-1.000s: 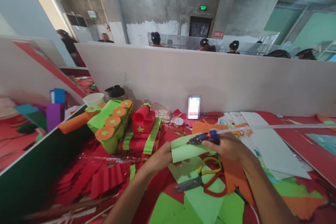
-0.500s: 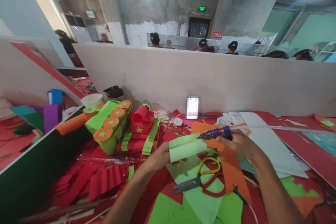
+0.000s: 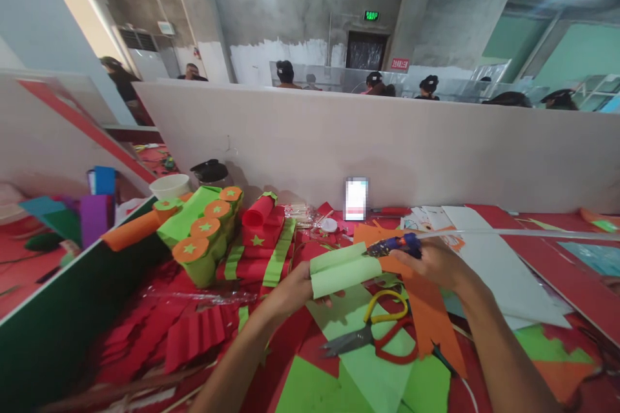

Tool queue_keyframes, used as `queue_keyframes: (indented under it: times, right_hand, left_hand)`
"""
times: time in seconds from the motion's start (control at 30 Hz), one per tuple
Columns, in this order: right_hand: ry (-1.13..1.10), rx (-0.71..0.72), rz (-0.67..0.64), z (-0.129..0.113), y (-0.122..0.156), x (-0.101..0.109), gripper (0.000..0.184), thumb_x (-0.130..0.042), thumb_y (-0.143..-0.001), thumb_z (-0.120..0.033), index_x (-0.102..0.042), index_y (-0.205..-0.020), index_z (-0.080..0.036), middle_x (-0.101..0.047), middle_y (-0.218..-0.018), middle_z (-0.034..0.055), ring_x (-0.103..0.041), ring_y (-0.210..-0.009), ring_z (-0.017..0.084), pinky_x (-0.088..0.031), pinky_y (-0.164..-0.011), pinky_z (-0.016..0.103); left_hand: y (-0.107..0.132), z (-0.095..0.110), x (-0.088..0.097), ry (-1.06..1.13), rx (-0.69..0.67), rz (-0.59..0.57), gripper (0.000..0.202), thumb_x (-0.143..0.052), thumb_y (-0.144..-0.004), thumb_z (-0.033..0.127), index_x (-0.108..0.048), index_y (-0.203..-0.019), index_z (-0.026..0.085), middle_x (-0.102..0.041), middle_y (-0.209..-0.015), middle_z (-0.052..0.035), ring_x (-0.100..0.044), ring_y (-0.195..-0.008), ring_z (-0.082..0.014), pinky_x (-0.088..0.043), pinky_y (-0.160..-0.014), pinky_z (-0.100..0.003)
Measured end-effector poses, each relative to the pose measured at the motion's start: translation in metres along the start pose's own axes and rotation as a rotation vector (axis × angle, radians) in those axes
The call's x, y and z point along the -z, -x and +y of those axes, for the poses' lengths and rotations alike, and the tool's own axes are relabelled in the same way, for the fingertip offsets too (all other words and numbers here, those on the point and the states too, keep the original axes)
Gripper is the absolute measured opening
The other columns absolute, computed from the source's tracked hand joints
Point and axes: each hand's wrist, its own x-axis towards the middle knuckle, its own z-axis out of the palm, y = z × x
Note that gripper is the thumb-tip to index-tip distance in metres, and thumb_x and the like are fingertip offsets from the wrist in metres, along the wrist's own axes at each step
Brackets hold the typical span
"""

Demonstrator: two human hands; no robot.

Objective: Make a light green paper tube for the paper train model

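My left hand (image 3: 296,287) is closed on a light green paper roll (image 3: 345,276), a sheet curled into two side-by-side tubes. Dark blue with an orange trigger area, a hot glue gun (image 3: 394,244) is gripped in my right hand (image 3: 438,261). Its nozzle meets the far right end of the roll, near the groove between the tubes; whether glue is coming out cannot be seen. A long clear glue stick (image 3: 508,233) stretches right from behind the gun. Under the roll lie scissors (image 3: 371,329) with one yellow and one red handle, on light green paper (image 3: 387,371).
A red paper tank model (image 3: 259,239) and a green model with orange star-topped wheels (image 3: 201,226) stand at left. Orange paper (image 3: 429,310) and white sheets (image 3: 504,264) lie right. A white partition (image 3: 310,135) closes the back, with a phone (image 3: 356,199) against it.
The glue gun and my right hand have shifted slightly left along the roll. My left hand holds the roll almost still.
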Motion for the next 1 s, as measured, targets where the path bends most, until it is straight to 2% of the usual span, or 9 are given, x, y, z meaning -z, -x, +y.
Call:
queue_keyframes:
  times: [0.13,0.33,0.47,0.63,0.73,0.83,0.93,1.0]
  right_hand:
    - [0.006,0.023,0.020,0.003,0.000,0.002,0.035,-0.051,-0.088,-0.052,-0.064,-0.073,-0.023,-0.069,-0.075,0.0015,-0.061,-0.070,0.021,-0.044,-0.064,0.029]
    - [0.004,-0.004,0.002,0.002,-0.001,0.001,0.037,-0.051,-0.086,-0.053,-0.068,-0.073,-0.023,-0.069,-0.069,0.0011,-0.061,-0.065,0.021,-0.043,-0.061,0.029]
    - [-0.049,-0.017,0.026,0.010,0.002,0.005,0.033,-0.054,-0.086,-0.050,-0.068,-0.074,-0.024,-0.071,-0.078,0.0024,-0.063,-0.073,0.023,-0.046,-0.066,0.031]
    - [-0.122,-0.030,0.009,0.020,0.006,0.007,0.034,-0.052,-0.087,-0.053,-0.070,-0.087,-0.025,-0.073,-0.092,0.0034,-0.064,-0.087,0.027,-0.048,-0.074,0.034]
    - [-0.143,-0.012,-0.015,0.021,0.005,0.006,0.034,-0.052,-0.087,-0.052,-0.070,-0.089,-0.024,-0.072,-0.095,0.0045,-0.064,-0.090,0.028,-0.047,-0.077,0.034]
    - [-0.146,0.035,-0.036,0.019,0.003,0.004,0.031,-0.053,-0.086,-0.049,-0.069,-0.084,-0.022,-0.071,-0.089,0.0038,-0.063,-0.082,0.025,-0.046,-0.073,0.032]
    - [-0.096,0.016,-0.012,0.016,0.001,0.002,0.035,-0.052,-0.087,-0.051,-0.065,-0.074,-0.021,-0.066,-0.073,0.0015,-0.058,-0.068,0.021,-0.043,-0.063,0.029]
    - [-0.074,0.004,0.001,0.015,0.000,0.001,0.036,-0.052,-0.087,-0.051,-0.064,-0.072,-0.021,-0.065,-0.070,0.0008,-0.058,-0.066,0.020,-0.042,-0.061,0.028]
  left_hand:
    - [0.000,0.000,0.000,0.005,0.000,0.011,0.025,-0.063,-0.075,0.023,-0.073,-0.095,0.012,-0.074,-0.074,-0.0057,-0.062,-0.056,-0.0129,-0.042,-0.055,-0.021]
    - [0.001,0.001,0.000,0.004,0.007,0.009,0.027,-0.057,-0.074,0.017,-0.073,-0.095,0.012,-0.073,-0.075,-0.0059,-0.062,-0.058,-0.0132,-0.042,-0.056,-0.021]
    - [0.001,0.004,-0.001,-0.011,0.015,0.024,0.024,-0.060,-0.073,0.019,-0.074,-0.091,0.012,-0.072,-0.068,-0.0050,-0.061,-0.057,-0.0135,-0.041,-0.054,-0.021]
    - [0.001,0.005,-0.002,0.002,0.027,0.021,0.021,-0.064,-0.074,0.021,-0.074,-0.090,0.012,-0.073,-0.074,-0.0065,-0.062,-0.057,-0.0130,-0.041,-0.055,-0.021]
    - [0.001,0.005,-0.002,-0.004,0.040,0.018,0.021,-0.065,-0.074,0.022,-0.075,-0.090,0.012,-0.073,-0.075,-0.0066,-0.062,-0.057,-0.0129,-0.041,-0.055,-0.021]
    - [0.002,0.005,-0.002,-0.008,0.037,0.014,0.022,-0.065,-0.075,0.024,-0.074,-0.091,0.012,-0.073,-0.076,-0.0064,-0.062,-0.058,-0.0130,-0.041,-0.055,-0.021]
    - [0.001,0.005,-0.003,-0.012,0.032,0.014,0.024,-0.065,-0.075,0.025,-0.074,-0.094,0.012,-0.072,-0.070,-0.0053,-0.061,-0.057,-0.0128,-0.041,-0.055,-0.021]
    - [0.001,0.005,-0.003,-0.016,0.036,0.015,0.025,-0.066,-0.075,0.025,-0.074,-0.094,0.012,-0.071,-0.064,-0.0042,-0.060,-0.055,-0.0128,-0.041,-0.055,-0.021]
